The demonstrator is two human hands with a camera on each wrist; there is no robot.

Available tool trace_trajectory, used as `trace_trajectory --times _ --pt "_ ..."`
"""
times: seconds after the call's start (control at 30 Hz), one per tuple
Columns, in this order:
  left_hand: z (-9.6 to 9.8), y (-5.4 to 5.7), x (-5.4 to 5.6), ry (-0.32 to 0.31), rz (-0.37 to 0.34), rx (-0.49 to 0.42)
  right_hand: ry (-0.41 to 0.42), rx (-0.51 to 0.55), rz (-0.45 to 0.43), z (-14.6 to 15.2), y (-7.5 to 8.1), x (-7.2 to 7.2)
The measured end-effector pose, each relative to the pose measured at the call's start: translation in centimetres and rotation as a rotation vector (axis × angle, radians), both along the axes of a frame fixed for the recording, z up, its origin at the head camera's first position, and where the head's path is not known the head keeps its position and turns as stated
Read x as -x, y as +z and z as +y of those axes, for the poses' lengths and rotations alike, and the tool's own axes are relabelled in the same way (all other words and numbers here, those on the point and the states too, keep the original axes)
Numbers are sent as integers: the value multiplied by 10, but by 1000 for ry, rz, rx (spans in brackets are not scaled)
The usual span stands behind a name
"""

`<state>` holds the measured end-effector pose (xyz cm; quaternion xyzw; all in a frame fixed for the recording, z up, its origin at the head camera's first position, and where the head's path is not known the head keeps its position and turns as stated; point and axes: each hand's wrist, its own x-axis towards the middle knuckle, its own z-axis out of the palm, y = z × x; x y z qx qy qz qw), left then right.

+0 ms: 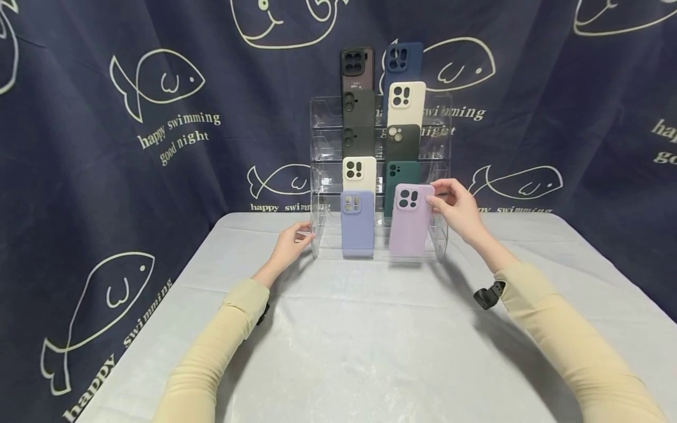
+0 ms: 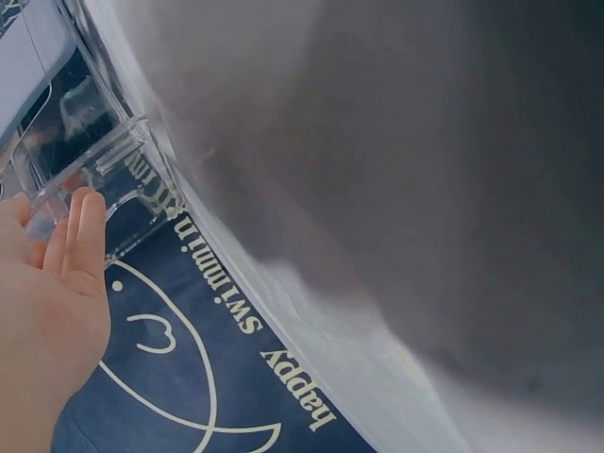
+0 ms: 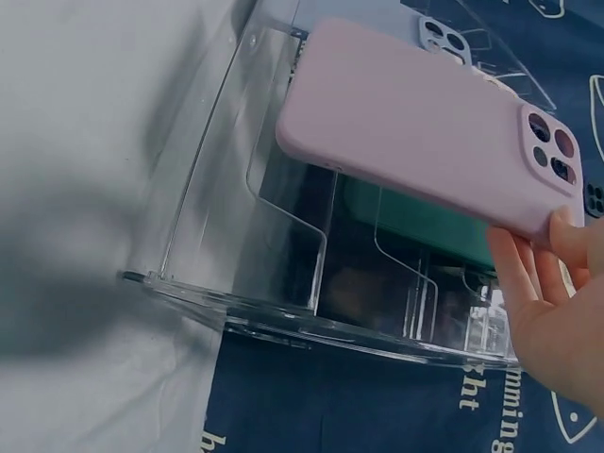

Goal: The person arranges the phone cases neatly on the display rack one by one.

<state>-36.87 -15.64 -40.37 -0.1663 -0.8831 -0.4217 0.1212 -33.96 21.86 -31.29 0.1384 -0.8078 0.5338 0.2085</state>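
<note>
My right hand (image 1: 459, 208) pinches a lilac phone case (image 1: 409, 229) by its upper right edge, thumb on the front and fingers at the side. The case stands nearly upright at the lower right of a clear acrylic display stand (image 1: 328, 242). In the right wrist view, the same case (image 3: 406, 123) slants across the stand's clear tiers, overlapping a green case (image 3: 415, 222) behind it. My left hand (image 1: 291, 244) is at the stand's left side, its fairly straight fingers (image 2: 87, 236) right at the clear side panel. A periwinkle case (image 1: 358, 232) sits in the lowest tier on the left.
Two columns of phone cases rise up the stand, including a white case (image 1: 407, 100), a blue case (image 1: 412, 66) and a black-framed case (image 1: 362, 79). Pale cloth covers the table (image 1: 338, 335). A dark blue curtain (image 1: 174, 135) with fish drawings hangs behind.
</note>
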Motion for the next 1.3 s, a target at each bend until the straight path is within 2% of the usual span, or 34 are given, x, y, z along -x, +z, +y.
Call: trace_trajectory --times 0.23,0.57,0.83,1.1,1.3 --pt "2 0 -2 3 -2 -9 -27 20 2 -6 4 4" --pt "6 -1 0 -6 13 -26 -77 -88 -19 -2 -18 22" --pt "6 -1 0 -5 20 -24 -25 -63 -11 -5 -25 26" --pt "3 0 1 -2 8 -14 -121 -161 84 -3 -28 27" --pt "0 -2 3 4 5 -5 -101 -183 93 3 -30 23"
